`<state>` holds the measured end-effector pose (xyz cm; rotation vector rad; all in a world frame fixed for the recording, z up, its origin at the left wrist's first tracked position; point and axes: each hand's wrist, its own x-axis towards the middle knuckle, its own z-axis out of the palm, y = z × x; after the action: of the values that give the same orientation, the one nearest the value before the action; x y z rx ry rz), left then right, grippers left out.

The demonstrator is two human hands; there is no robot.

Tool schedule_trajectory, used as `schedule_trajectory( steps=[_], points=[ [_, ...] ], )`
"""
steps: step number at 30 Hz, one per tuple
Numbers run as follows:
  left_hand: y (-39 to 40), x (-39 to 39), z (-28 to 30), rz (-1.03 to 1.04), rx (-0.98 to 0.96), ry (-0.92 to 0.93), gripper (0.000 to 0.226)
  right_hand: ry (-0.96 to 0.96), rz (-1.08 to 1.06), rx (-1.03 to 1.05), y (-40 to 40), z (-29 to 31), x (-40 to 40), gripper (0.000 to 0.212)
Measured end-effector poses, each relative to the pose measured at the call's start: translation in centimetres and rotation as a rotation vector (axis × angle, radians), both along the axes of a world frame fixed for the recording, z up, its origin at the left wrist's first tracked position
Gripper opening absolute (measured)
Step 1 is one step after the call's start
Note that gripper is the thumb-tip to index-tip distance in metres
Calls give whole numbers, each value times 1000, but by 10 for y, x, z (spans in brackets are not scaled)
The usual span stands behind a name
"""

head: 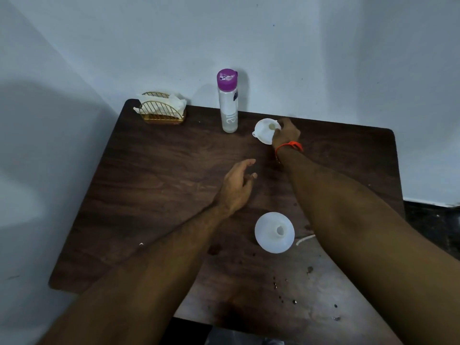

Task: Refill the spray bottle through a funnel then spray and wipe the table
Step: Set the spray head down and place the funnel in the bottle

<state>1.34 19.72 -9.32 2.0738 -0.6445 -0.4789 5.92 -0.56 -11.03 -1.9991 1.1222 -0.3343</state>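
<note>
1. Far left: a napkin holder [163,111], then a water bottle [228,102] standing upright, cap still on.
2. Left hand [237,186] hovers mid-surface [149,170], fingers loosely apart, holding nothing.
3. Right hand [286,132] is pinched on the funnel [265,130] rim at the far side, just right of the water bottle.
4. The spray bottle [274,232] stands near, mouth up and uncapped, so I'd guess the funnel comes straight back toward it. The left hand is closer for steadying it.

Table [154,185] left half and centre bare wood, open for a pass. Upper edge blocked: napkin holder [161,109] upper left, purple-capped bottle [227,102] upper centre, funnel [266,130] just right of it. Open white bottle [274,232] stands lower centre between the forearms.
</note>
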Motion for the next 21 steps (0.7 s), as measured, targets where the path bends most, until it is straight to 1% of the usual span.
schedule_trajectory(
  steps=[5, 12, 18, 21],
  points=[
    [2, 0, 1, 12, 16, 4, 42, -58, -38, -8, 5, 8, -11, 21],
    [10, -27, 0, 97, 28, 58, 39, -98, 112, 62, 7, 29, -57, 21],
    [24, -58, 13, 177, 15, -3, 36, -115, 106, 133, 21, 59, -115, 24],
    [31, -70, 23, 190, 31, -32, 41, -119, 131, 160, 29, 73, -142, 21]
  ],
)
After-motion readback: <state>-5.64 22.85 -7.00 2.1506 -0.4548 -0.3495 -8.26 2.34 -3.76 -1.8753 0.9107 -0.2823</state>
